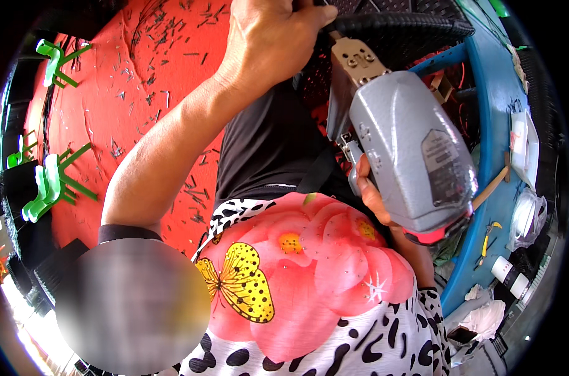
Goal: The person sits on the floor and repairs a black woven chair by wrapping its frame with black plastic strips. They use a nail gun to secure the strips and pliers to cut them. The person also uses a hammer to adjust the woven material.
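Note:
My right hand is wrapped round the handle of a grey power staple gun, whose big housing covers most of the grip. The tool's metal nose points up and away, touching or very near the rounded edge of a black woven wicker piece. At the top of the view, my left hand is closed on that edge, close to the nose. Its thumb lies along the edge; the other fingertips are cut off or hidden.
Short black strips are scattered over the red floor at left. Green chairs stand farther left. Along the right curves a blue table, with a wooden-handled hammer, yellow-handled cutters and a white bottle.

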`<state>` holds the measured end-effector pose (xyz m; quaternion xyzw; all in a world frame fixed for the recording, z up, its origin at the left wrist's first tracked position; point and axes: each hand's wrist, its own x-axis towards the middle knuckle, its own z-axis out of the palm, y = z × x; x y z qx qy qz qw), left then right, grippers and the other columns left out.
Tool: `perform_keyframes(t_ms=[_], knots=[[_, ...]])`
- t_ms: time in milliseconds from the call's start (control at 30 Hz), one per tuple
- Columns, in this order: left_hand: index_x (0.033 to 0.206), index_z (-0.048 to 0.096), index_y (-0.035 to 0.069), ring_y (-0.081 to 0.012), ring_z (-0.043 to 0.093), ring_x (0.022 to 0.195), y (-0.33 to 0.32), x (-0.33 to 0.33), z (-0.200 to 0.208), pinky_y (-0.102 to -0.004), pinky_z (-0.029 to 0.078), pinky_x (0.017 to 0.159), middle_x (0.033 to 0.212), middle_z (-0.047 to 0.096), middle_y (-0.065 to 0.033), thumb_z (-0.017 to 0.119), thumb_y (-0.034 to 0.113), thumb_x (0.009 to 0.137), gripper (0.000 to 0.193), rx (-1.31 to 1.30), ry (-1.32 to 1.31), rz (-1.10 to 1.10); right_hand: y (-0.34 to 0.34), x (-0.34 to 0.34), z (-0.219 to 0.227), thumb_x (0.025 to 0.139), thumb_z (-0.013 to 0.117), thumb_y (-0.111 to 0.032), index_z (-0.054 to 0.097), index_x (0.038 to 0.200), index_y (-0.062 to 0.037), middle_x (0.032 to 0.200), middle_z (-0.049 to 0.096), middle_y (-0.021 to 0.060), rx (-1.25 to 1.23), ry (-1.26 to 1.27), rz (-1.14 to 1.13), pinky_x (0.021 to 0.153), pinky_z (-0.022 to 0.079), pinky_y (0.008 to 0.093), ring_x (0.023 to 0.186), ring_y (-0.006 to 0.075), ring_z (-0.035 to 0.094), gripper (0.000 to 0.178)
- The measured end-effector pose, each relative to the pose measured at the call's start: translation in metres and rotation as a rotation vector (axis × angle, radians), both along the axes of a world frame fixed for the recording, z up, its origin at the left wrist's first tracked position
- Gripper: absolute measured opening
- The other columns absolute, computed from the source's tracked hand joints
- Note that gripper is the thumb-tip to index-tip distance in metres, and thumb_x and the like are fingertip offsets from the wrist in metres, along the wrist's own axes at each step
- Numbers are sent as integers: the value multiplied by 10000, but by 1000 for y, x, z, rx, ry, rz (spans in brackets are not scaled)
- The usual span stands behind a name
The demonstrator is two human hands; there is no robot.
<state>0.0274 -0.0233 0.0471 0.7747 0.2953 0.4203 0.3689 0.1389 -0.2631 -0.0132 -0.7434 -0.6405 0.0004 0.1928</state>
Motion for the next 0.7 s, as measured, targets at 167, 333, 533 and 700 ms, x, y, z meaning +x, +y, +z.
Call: perform_keyframes(t_ms=[167, 333, 533, 700], knots=[[655, 500, 2, -106, 454, 533, 6, 1, -9, -287, 366, 490, 563, 495, -48, 672, 34, 726, 189, -129, -77, -112, -4, 17, -48, 730, 540, -95, 508, 930, -20, 763, 510, 66, 88, 1166, -22, 675, 406, 294, 705, 163, 495, 216], [648, 508, 7, -108, 454, 530, 8, 0, -10, -291, 359, 484, 569, 504, -48, 679, 46, 721, 190, -60, 67, -10, 17, 23, -1, 728, 510, -20, 533, 855, -11, 744, 523, 33, 321, 1160, 27, 630, 387, 253, 655, 122, 463, 130], [684, 542, 10, -189, 522, 556, 4, 1, -6, -309, 429, 538, 602, 537, -90, 718, 165, 696, 234, 94, 166, -21, 21, 60, 26, 691, 541, -29, 536, 803, 34, 687, 533, 85, 657, 1171, -93, 598, 434, 291, 611, 167, 521, 128], [755, 566, -13, -188, 556, 633, -4, -5, 0, -285, 453, 592, 696, 544, -94, 707, 96, 717, 183, 176, 190, -112, 18, 123, 40, 702, 584, -65, 529, 884, 26, 709, 567, 84, 648, 1029, -232, 587, 431, 296, 573, 158, 530, 211]])
